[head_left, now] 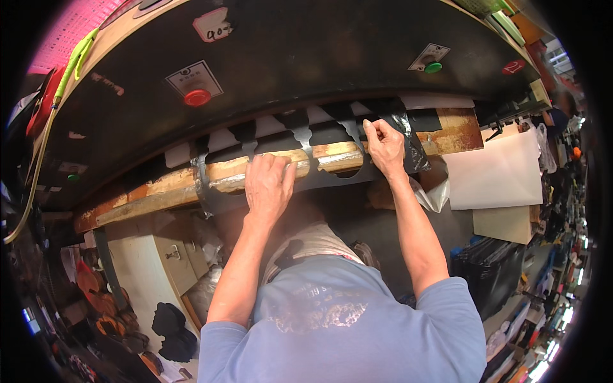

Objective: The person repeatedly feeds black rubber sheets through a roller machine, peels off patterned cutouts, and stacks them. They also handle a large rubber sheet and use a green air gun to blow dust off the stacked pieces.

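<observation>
A thin black sheet (301, 123) with large cut-out openings drapes over the front edge of a worn wooden board (223, 171). Its narrow strips run back under the dark machine panel, and its lower part hangs in front of the board. My left hand (270, 186) is closed at one of these strips, its fingertips over the board's edge. To the right, my right hand (387, 148) is raised above the board with curled fingers and the thumb against the forefinger. What sits in that pinch is hidden. Clear shiny film (417, 152) hangs just beside it.
The wide black panel (287, 54) spans the far side, bearing a red button (196, 97) and a green button (433, 66). White sheets (495, 171) lie at the right. A pale cabinet (143, 255) stands below left; a black bundle (490, 268) sits at lower right.
</observation>
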The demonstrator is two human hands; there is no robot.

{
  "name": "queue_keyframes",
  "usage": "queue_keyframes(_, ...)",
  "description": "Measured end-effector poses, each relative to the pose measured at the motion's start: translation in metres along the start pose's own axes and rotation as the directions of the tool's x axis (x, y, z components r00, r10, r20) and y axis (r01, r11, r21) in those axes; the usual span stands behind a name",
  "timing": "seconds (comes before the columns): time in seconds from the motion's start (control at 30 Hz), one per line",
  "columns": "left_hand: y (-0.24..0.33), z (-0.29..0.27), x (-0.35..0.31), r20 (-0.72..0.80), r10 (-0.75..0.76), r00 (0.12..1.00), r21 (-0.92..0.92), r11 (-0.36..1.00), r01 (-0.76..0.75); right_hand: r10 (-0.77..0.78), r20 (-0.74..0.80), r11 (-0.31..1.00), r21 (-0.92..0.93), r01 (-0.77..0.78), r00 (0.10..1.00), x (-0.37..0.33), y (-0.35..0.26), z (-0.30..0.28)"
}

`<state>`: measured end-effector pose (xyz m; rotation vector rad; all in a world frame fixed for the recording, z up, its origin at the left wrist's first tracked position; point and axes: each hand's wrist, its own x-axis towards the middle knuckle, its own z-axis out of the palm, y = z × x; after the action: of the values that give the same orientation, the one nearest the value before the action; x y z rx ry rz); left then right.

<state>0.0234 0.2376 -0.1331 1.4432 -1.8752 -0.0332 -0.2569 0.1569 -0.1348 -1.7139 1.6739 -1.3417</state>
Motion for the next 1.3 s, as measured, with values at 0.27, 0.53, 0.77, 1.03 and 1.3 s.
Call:
queue_keyframes(0.27, 0.006, -0.001, -0.004, 0.044, -0.048, 0.998, -0.016, 0.999, 0.049, 0.178, 0.028, 0.957, 0.226, -0.18, 0.984, 0.004, 0.006, -0.014)
queue_keyframes(0.53, 0.008, -0.033, 0.017, 0.278, -0.108, 0.955, -0.165, 0.974, 0.158, -0.098, 0.026, 0.969, 0.229, 0.089, 0.995, 0.023, -0.055, 0.043)
queue_keyframes(0.77, -0.066, -0.013, 0.116, 0.02, -0.051, 0.998, -0.155, 0.986, 0.054, -0.337, 0.275, 0.906, -0.164, 0.389, 0.901, 0.074, -0.089, 0.157)
queue_keyframes(1.03, -0.09, 0.02, 0.119, 0.121, -0.044, 0.992, 0.034, 0.999, 0.04, -0.053, 0.396, 0.952, 0.298, -0.074, 0.917, 0.108, -0.091, 0.117)
queue_keyframes(1.3, -0.088, 0.02, 0.123, 0.133, -0.041, 0.99, 0.031, 0.999, 0.037, -0.134, 0.238, 0.935, -0.291, 0.202, 0.962, 0.104, -0.051, 0.076)
